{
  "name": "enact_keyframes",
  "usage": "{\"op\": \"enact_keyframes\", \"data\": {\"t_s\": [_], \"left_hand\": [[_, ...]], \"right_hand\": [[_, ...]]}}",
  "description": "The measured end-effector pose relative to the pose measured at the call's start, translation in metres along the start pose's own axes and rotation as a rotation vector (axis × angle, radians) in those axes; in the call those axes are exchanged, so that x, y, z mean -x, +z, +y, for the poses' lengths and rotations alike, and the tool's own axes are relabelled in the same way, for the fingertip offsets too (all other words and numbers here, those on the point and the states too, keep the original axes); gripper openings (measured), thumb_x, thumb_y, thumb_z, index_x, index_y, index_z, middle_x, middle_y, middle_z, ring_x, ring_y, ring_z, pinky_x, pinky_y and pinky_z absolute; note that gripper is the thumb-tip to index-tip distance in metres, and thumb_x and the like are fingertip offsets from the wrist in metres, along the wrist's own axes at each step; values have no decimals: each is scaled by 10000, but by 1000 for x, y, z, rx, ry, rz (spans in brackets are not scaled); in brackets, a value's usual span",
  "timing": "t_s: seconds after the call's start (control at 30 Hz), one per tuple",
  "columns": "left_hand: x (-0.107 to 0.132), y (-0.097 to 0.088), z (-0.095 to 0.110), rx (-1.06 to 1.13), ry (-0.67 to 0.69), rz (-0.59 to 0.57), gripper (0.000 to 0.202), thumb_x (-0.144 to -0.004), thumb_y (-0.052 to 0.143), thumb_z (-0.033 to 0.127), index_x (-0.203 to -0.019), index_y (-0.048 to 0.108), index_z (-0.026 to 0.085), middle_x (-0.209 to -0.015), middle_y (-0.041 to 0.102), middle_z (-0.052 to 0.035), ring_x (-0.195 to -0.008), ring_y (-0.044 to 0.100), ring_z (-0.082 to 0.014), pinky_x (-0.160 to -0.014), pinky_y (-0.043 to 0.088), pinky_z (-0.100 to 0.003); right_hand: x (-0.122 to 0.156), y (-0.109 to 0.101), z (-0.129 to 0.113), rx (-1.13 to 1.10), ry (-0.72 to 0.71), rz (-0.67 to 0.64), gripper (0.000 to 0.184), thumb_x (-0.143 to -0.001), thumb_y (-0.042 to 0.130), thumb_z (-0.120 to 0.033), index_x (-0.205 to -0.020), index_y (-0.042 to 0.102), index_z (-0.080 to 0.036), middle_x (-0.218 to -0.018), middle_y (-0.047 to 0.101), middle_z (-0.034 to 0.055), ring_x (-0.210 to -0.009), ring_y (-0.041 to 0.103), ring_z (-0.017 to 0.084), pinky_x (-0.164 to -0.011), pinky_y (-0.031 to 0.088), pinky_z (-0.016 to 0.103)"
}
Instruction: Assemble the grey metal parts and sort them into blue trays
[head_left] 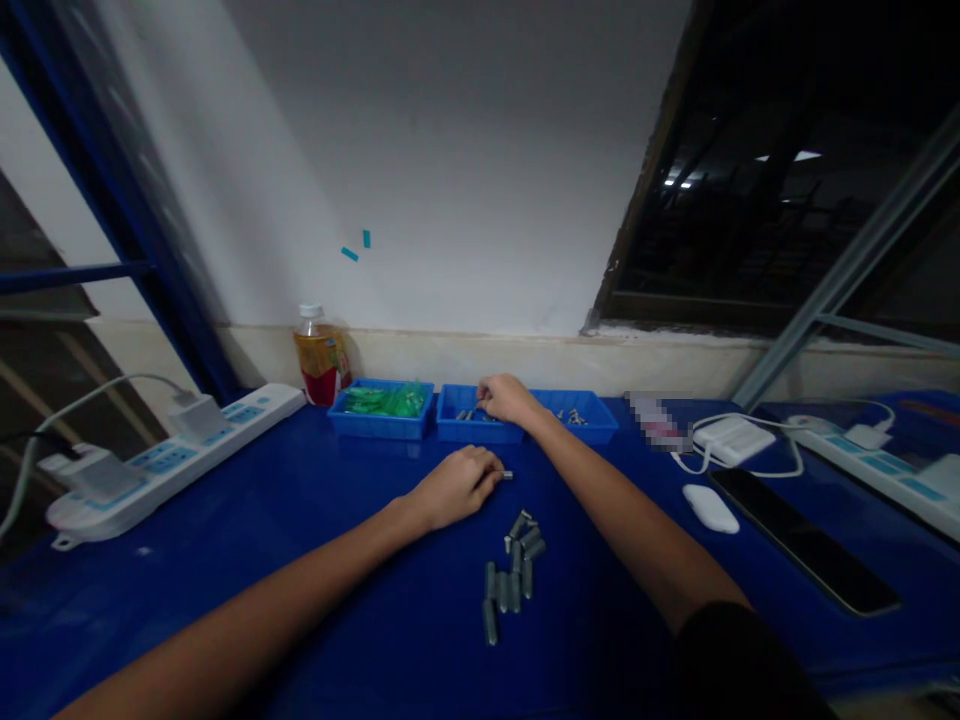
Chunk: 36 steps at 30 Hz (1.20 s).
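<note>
My left hand (461, 487) is closed, pinching a small silvery metal cylinder (508, 475) whose end sticks out past the fingertips, just above the blue table. Over the middle blue tray (480, 432), my right hand (506, 398) reaches in with its fingers drawn together. Whatever sits between those fingertips is too small to make out. Small metal pieces (466, 414) lie in that tray beneath the hand. Nearer to me on the tabletop lies a loose group of grey metal cylinders (515, 590), several of them side by side, with smaller bright pieces at the far end.
A blue tray (379, 430) of green plastic bags stands left, before a drink bottle (322, 360). Another blue tray (600, 432) holds small metal parts. Power strips (161, 460) flank the table. Right are a white case (710, 508), a phone (806, 540) and a cabled charger (733, 440).
</note>
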<state>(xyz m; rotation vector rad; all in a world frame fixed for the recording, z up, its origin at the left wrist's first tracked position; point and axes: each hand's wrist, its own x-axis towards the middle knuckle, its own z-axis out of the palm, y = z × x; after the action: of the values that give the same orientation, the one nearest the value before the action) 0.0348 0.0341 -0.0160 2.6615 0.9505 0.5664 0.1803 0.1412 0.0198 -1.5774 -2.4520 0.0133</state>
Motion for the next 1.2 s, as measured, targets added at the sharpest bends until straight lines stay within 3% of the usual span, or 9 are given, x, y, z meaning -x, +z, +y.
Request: {"op": "enact_keyframes", "data": {"t_s": [0.17,0.3,0.47,0.57,0.67,0.93,1.07,1.2], "left_hand": [[6,-4,-14,119,-43,70,243,-907,384,238,-955,608,157,-888,641,-55,-848,574,-171,-785,429,-274],[8,-4,-16,189,-101,162,218,-891,417,254,-935,606,155,-826,635,-41,-767,568,-161,-710,423,-263],[11,-7,-17,296,-171,223,202,-880,432,265,-904,597,150,-752,614,-13,-648,534,-128,-608,389,-234],[11,-4,-15,404,-155,208,201,-877,440,288,-902,584,150,-704,585,4,-604,506,-114,-574,375,-224],[12,0,-13,541,-126,220,182,-869,465,311,-901,548,151,-720,574,5,-637,516,-114,-604,397,-223],[14,6,-12,773,-148,305,228,-856,504,380,-896,508,156,-771,571,-8,-725,557,-129,-687,434,-243],[14,6,-11,711,-145,297,268,-835,542,377,-983,538,153,-809,587,-17,-741,557,-133,-699,440,-248],[14,4,-9,588,-174,312,267,-851,507,391,-937,571,147,-774,584,-13,-719,546,-135,-685,438,-250]], "right_hand": [[-8,-1,-2,65,-43,-83,109,-730,593,-133,-770,692,-155,-827,703,111,-801,641,212,-665,407,239],[0,-8,-12,78,-60,-37,160,-812,528,-181,-851,678,-140,-892,687,141,-866,622,227,-732,404,271],[63,-10,-29,-138,-201,315,187,-890,445,-245,-847,608,-164,-823,650,70,-836,570,185,-781,406,295],[108,-4,-33,-235,-315,352,119,-860,488,-204,-936,569,-160,-888,625,69,-877,540,186,-802,416,309],[135,2,-33,-272,-333,359,144,-858,483,-175,-987,544,-162,-909,609,74,-878,530,191,-809,424,329],[137,7,-36,-371,-311,413,127,-847,496,-150,-949,564,-180,-886,606,63,-857,546,179,-775,441,308],[139,11,-37,-422,-181,448,134,-880,480,-223,-931,597,-180,-801,609,46,-763,562,158,-705,443,273],[140,13,-38,-434,-135,466,144,-876,488,-256,-953,592,-192,-811,613,46,-780,570,165,-734,447,284]]}}
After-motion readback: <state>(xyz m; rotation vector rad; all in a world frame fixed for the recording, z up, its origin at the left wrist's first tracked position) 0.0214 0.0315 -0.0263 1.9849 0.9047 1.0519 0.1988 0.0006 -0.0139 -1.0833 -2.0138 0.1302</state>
